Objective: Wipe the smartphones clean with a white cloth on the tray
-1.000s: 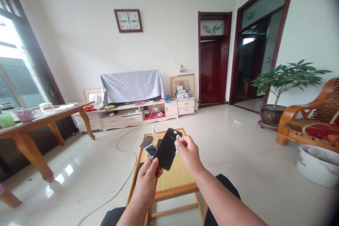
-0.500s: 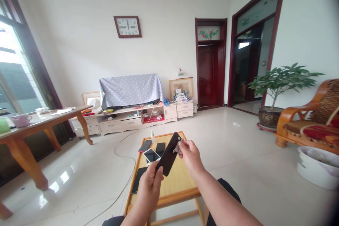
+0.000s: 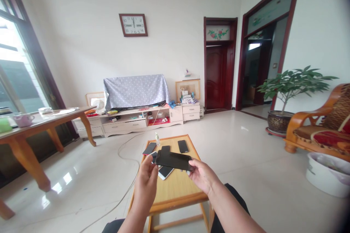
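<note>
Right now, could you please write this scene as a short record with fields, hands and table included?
Left hand: at the dark phone's left end
Right hand: grips its right end
Phone position: above the wooden table, crosswise
Table, far left: small upright bottle, red-edged phone
Table, far right: black phone
Partly hidden: white-framed phone
Background: spotted cloth above white cabinet

The smartphone held up is plain black, the table honey-yellow with an orange-brown rim. Below the smartphone, a white-bordered phone has a dark screen; a black phone lies at the far right, and a dark phone at the far left has a red edge. Beyond, a grey-blue cloth carries pale polka dots, the door is deep red, and the mug is pink.
</note>
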Available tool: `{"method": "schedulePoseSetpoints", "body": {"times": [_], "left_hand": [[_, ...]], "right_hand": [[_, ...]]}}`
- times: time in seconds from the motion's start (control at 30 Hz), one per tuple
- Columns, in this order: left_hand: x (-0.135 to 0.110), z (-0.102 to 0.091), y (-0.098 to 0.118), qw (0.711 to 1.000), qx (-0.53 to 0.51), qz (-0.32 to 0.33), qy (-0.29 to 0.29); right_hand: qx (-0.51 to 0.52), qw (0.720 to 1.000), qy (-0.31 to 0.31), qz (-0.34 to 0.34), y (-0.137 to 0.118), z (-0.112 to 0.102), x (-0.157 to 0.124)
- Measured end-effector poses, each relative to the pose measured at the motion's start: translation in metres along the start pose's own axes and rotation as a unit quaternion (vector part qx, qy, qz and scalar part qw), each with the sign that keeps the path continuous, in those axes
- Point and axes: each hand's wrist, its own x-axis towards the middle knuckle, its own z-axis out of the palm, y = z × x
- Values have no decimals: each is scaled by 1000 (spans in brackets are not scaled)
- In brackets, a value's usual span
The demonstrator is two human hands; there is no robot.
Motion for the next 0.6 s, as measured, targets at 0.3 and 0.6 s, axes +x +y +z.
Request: {"method": "schedulePoseSetpoints", "body": {"times": [0.3, 0.6], "left_hand": [[-15, 21, 2, 900, -353, -257, -1], [-18, 21, 18, 962, -213, -171, -15]], "right_hand": [[-102, 986, -87, -98, 21, 10, -19], [-306, 914, 59, -259, 18, -5, -14]]}}
